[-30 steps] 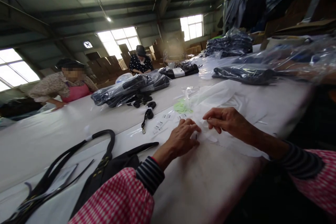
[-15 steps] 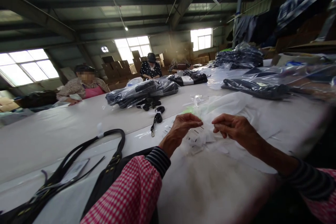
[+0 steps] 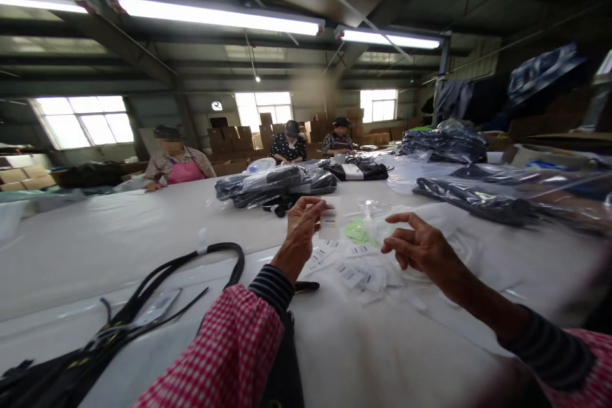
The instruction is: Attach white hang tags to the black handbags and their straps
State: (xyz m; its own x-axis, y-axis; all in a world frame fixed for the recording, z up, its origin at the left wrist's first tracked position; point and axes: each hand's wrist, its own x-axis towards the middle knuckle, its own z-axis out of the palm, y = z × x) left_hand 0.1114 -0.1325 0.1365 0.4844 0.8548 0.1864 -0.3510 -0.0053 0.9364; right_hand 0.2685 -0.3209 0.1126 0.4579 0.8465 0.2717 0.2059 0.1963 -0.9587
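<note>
Above the middle of the white table, the left hand pinches a white label by its upper left edge, thumb and fingers closed together on it. The label hangs face-on, slightly blurred, with its free right edge toward the right hand. That hand's thumb and forefinger stand apart, with a gap at the tips and nothing visible between them. Below and between the hands lie loose labels, overlapping at their edges; just beyond them is a patch of green pieces. Clear plastic spreads behind the right hand. Room to the left is bounded by a black bag with looped straps, which the left sleeve crosses in view. Farther off, plastic-wrapped bundles limit the reach forward, and another wrapped bundle lies beyond the right hand. White tabletop runs from the labels toward the near edge, which is dark and blurred at lower right.
</note>
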